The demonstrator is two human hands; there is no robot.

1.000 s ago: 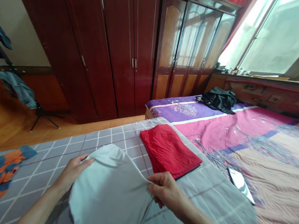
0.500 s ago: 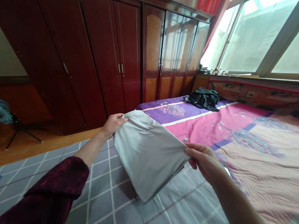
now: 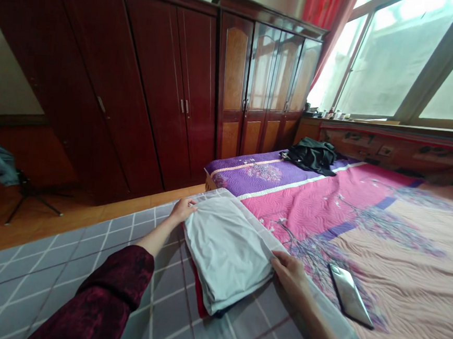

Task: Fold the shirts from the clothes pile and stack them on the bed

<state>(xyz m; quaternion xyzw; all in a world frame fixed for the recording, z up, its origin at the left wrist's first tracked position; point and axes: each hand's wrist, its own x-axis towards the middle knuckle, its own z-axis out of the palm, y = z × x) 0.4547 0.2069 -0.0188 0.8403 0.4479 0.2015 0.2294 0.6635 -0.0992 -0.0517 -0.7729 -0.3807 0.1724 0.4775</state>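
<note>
A folded light grey cloth (image 3: 230,253) lies flat on the grey checked bedspread (image 3: 122,250). Red fabric (image 3: 200,292) and a dark edge show from beneath it. My left hand (image 3: 184,209) pinches its far left corner between thumb and fingers. At the right corner my right hand (image 3: 289,270) grips the edge, its fingertips partly hidden by the hand itself. What kind of garment the cloth is cannot be made out.
A phone (image 3: 350,294) lies on the pink and purple quilt (image 3: 298,206) to the right. Black clothing (image 3: 309,155) is heaped farther back. Dark red wardrobes (image 3: 154,90) line the far wall. Left of the bed, a black-legged stand (image 3: 32,196) is on the floor.
Both hands have lowered the grey cloth from the air onto the bedspread, over the red and dark fabric. The phone on the quilt has come into clear view.
</note>
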